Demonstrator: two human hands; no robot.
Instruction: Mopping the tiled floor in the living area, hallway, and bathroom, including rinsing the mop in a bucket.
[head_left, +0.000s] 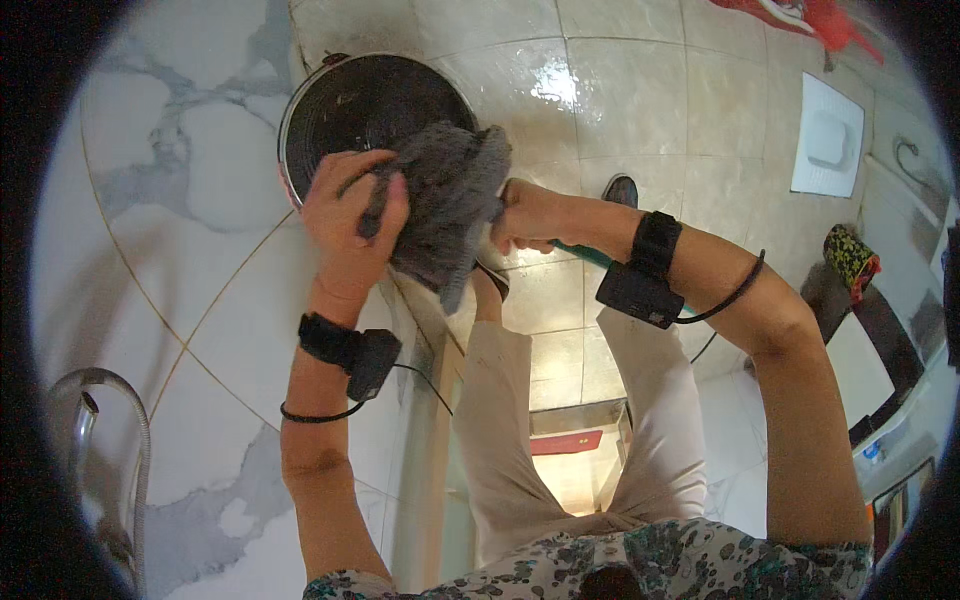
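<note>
A grey, wet-looking cloth (442, 202) hangs bunched between my two hands, partly over the edge of a dark round bucket (360, 97) with a pale rim. My left hand (352, 210) grips the cloth's left part, its thumb and fingers closed around a fold. On the other side, my right hand (521, 217) is closed at the cloth's right edge. A green stick-like handle (585, 251) shows just beneath my right wrist; whether that hand touches it is hidden. Both wrists wear black straps with small boxes and cables.
Marbled wall tiles (225, 300) rise close on the left, with a metal shower hose (142, 450) lower down. Wet floor tiles (630, 90) reach towards a white squat toilet (827, 142). Red fabric (832, 30) lies at the top right. A red mat (566, 443) lies behind my feet.
</note>
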